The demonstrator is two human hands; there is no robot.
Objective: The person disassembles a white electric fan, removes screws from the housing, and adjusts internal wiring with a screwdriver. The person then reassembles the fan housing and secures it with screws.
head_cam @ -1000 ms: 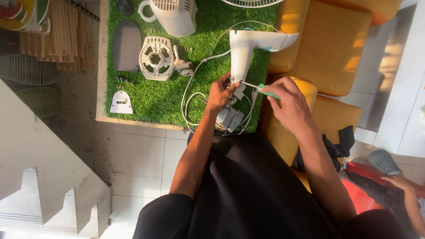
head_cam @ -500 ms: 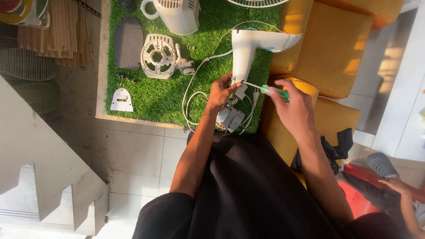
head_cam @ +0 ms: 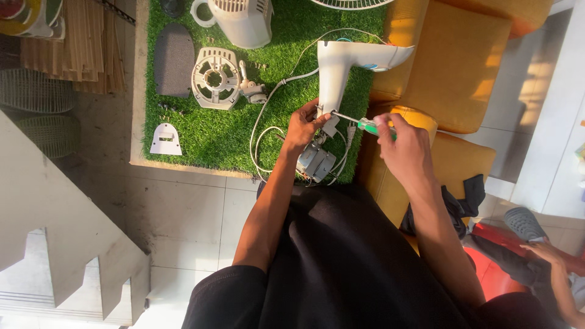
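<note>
While my left hand [head_cam: 303, 125] pinches the lower end of the white plastic fan neck [head_cam: 341, 70], my right hand [head_cam: 405, 146] wraps its fingers [head_cam: 385, 125] closed around the green-handled screwdriver [head_cam: 365, 125], whose tip meets the neck's base. That neck lies on the grass-green mat [head_cam: 207, 137] covering the table, its far end reaching the orange cushion [head_cam: 451, 67]. I judge the neck light, hollow and stiff, with smooth sides that could slip, so holding it near the base, beside the screw point, seems the steadiest grip. Below it sits a small metal motor block [head_cam: 317, 163], likely denser, joined by thin white wires [head_cam: 265, 131] that look easy to strain. The screwdriver is slim and rigid; its handle gives the firm hold.

For containers, I see only the white fan housing [head_cam: 237, 21] standing at the mat's far edge; I cannot tell what is inside it. A round slotted motor cover [head_cam: 214, 78], a grey oval panel [head_cam: 173, 60] and a small white plate [head_cam: 165, 140] lie loose on the mat.
</note>
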